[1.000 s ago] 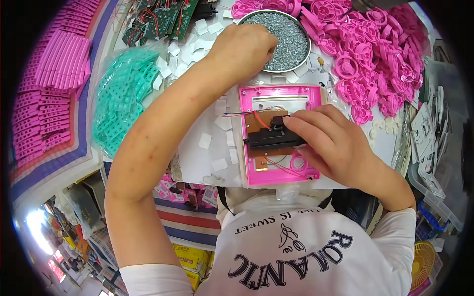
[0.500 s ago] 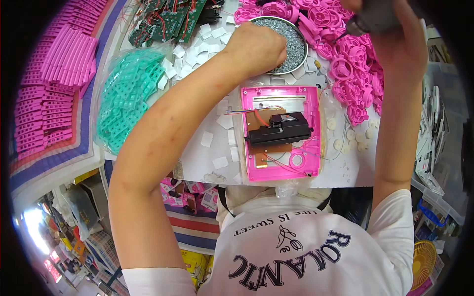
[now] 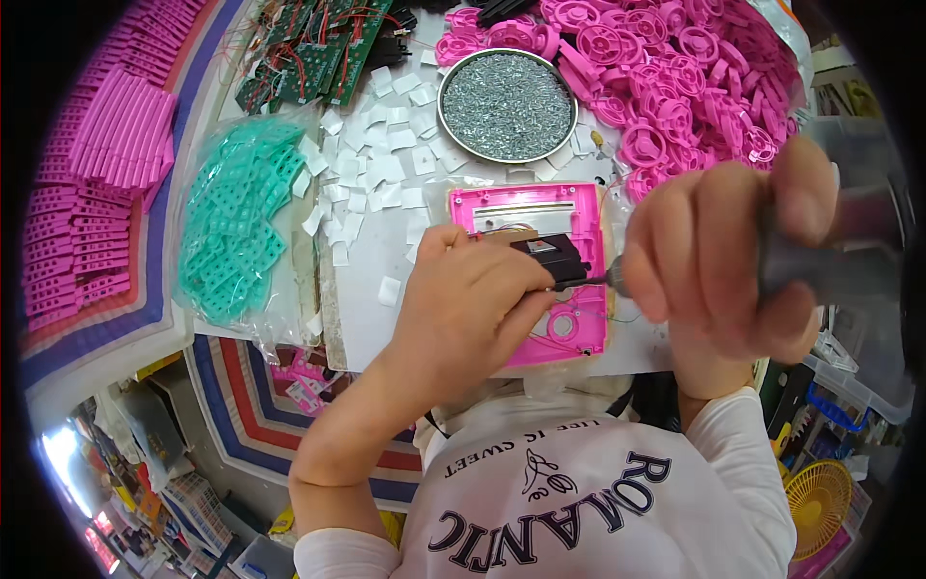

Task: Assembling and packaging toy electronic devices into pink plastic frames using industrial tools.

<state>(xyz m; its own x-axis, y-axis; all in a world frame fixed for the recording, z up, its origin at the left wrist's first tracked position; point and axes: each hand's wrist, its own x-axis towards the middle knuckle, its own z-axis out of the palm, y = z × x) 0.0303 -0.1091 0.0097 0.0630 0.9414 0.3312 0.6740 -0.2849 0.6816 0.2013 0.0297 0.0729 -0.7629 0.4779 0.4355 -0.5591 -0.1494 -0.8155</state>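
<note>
White surface (image 3: 371,318) is crowded with toy parts. Pink strips (image 3: 92,164) lie far left, then a bag of green pieces (image 3: 231,227). A round tin of tiny screws (image 3: 506,104) sits up top. The left hand (image 3: 468,314) pinches the black part (image 3: 550,259) on the pink frame (image 3: 569,207). The right hand (image 3: 728,251) squeezes a grey screwdriver (image 3: 834,261) tight. Pink wheels (image 3: 675,72) pile behind.

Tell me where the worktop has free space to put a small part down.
One bare white patch lies between the clear bag of teal plastic grids and the left hand on the pink plastic housing. Scattered white paper squares, the round metal tray of screws and the pink wheel pile crowd elsewhere.
</note>
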